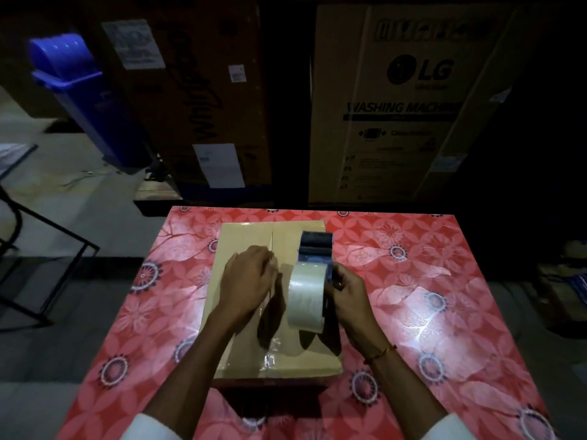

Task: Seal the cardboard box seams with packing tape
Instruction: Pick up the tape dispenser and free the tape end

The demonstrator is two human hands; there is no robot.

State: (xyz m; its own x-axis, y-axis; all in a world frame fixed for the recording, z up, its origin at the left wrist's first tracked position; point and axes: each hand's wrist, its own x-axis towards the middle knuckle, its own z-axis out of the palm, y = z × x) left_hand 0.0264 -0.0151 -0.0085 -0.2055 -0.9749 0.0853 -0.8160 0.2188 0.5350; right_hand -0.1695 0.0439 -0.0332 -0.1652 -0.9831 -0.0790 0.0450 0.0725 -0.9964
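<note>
A closed brown cardboard box (244, 239) lies on a table with a red flowered cover (428, 281). Its centre seam runs away from me, and clear tape glints on the near part of the seam (270, 354). My left hand (247, 281) rests palm down on the box top over the seam, fingers together. My right hand (346, 293) grips the handle of a dark tape dispenser (316, 249), which carries a large roll of clear tape (306, 296). The dispenser is held above the right half of the box.
Behind the table stand tall cardboard cartons, one printed LG washing machine (413, 106) and another (197, 90) to its left. A blue swing-lid bin (82, 96) stands at the far left. A black metal frame (47, 265) is on the floor to the left.
</note>
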